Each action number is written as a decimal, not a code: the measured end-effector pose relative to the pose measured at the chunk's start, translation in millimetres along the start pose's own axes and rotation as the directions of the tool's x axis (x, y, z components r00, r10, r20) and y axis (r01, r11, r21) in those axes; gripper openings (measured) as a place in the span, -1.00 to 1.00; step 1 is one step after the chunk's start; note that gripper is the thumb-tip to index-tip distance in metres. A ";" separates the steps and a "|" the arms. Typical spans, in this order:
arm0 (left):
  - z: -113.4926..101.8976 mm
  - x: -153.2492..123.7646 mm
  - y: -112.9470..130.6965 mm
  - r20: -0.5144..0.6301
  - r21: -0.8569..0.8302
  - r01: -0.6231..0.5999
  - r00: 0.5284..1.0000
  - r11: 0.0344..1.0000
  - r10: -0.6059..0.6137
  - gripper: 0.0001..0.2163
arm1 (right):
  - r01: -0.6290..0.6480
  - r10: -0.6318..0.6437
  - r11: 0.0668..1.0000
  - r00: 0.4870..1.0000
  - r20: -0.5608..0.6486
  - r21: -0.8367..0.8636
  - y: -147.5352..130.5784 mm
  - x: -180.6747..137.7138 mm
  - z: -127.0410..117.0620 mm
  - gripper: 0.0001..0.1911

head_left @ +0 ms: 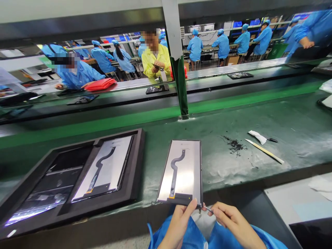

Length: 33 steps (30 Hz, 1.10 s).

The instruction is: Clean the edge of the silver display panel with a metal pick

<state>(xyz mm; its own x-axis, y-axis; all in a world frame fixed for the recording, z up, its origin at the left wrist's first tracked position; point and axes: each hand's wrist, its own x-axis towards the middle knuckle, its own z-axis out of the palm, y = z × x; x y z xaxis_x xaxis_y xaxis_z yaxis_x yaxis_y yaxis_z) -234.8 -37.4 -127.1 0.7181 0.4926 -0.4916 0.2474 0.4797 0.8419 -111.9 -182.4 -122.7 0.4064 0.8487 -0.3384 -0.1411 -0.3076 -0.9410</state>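
My left hand [181, 219] is closed on the near edge of a display panel [190, 173], its thumb on top near the right corner. The panel lies silver back up, with a dark S-shaped flex cable [174, 174] along it and a black strip at the near end. Pinched in my right hand [229, 218] is a slim metal tool [208, 209], its tip at the panel's near right corner. The tool's exact kind is too small to make out. Most of the panel rests over the green bench.
Left stands a black foam tray [138, 166] holding a second display panel [106, 162] and dark panels in film. Black shavings [236, 146], a white-and-yellow stick [264, 151] and a paper-wrapped black-handled tool [258, 137] lie right. Behind, a post [181, 86] stands before a conveyor; co-workers sit beyond.
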 end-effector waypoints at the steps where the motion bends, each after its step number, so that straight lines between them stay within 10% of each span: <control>1: 0.1 -0.4 1.6 0.008 0.006 0.006 1.000 1.000 -0.006 -0.45 | 0.013 -0.013 0.999 1.000 0.000 -0.030 -2.0 -0.2 -1.6 -0.38; 33: -1.2 -0.6 7.7 -0.012 0.171 0.025 1.000 0.985 -0.023 -0.37 | 0.100 -0.052 0.898 0.991 0.121 -0.428 -41.3 12.8 -30.7 -0.59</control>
<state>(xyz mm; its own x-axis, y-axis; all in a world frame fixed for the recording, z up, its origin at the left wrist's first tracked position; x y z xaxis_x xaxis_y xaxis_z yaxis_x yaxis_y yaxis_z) -234.1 -33.1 -120.6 0.7043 0.4900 -0.5137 0.3726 0.3609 0.8550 -73.2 -172.1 -88.0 0.3007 0.9096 -0.2868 0.3005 -0.3758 -0.8766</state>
